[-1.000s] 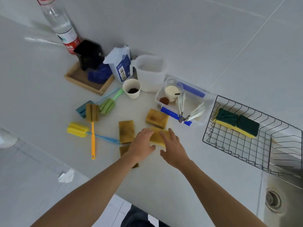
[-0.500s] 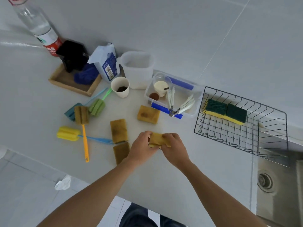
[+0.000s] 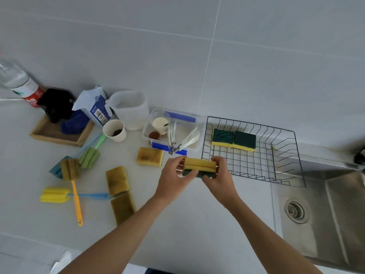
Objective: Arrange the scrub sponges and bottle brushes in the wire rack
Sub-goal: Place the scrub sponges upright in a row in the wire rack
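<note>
Raised sponges (image 3: 199, 167) between both hands

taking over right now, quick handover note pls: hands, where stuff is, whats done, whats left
Left hand and right hand: together they hold one scrub sponge up off the counter, just left of the wire rack.
Done: two green-topped sponges lie side by side at the rack's back left.
Left: the held sponge, three stained sponges on the counter, and the bottle brushes at far left: yellow, brown-headed on an orange handle, green, and a teal one partly hidden under them.
</note>
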